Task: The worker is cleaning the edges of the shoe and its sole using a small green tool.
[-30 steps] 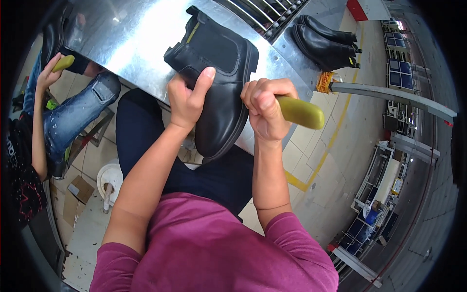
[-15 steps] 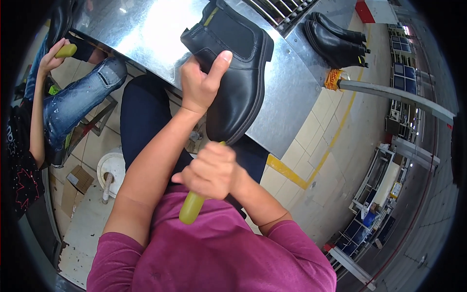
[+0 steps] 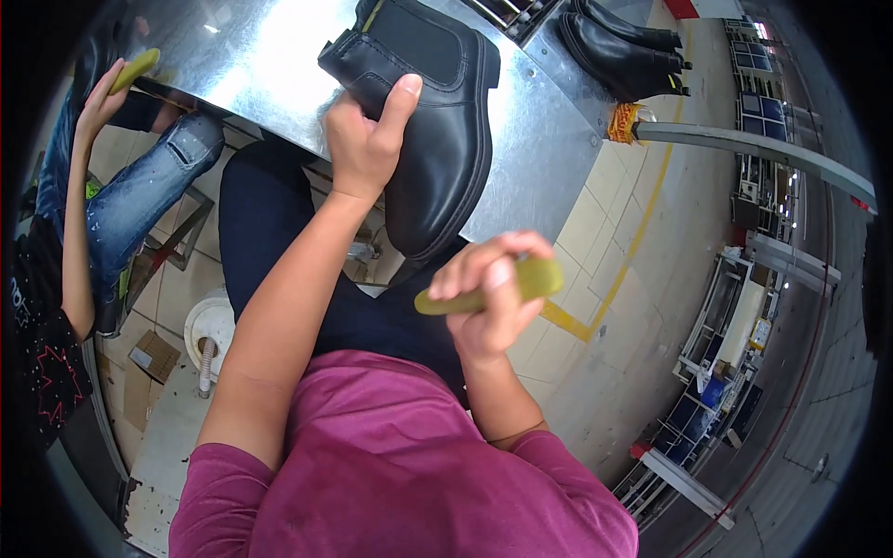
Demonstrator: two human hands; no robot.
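A black leather ankle boot (image 3: 437, 181) with a dark side panel lies tilted over the edge of the metal table, toe toward me. My left hand (image 3: 366, 147) is closed on it, the thumb pressing on the upper below the panel. My right hand (image 3: 488, 302) is wrapped round a smooth yellow-green oblong bar (image 3: 542, 276), just right of the boot's toe and apart from it. Motion blurs the bar, and its exact kind cannot be made out.
The metal table (image 3: 549, 186) carries another pair of black boots (image 3: 609, 56) at far right. A grey rail (image 3: 744, 137) extends from its corner. On the left, a co-worker's hand (image 3: 98, 100) holds a similar yellow-green bar (image 3: 137, 71). A white bucket (image 3: 197, 321) stands lower left.
My right hand has swung up and right with the bar, away from the boot's toe, and turned it sideways. The boot and my left hand have shifted slightly left in view.
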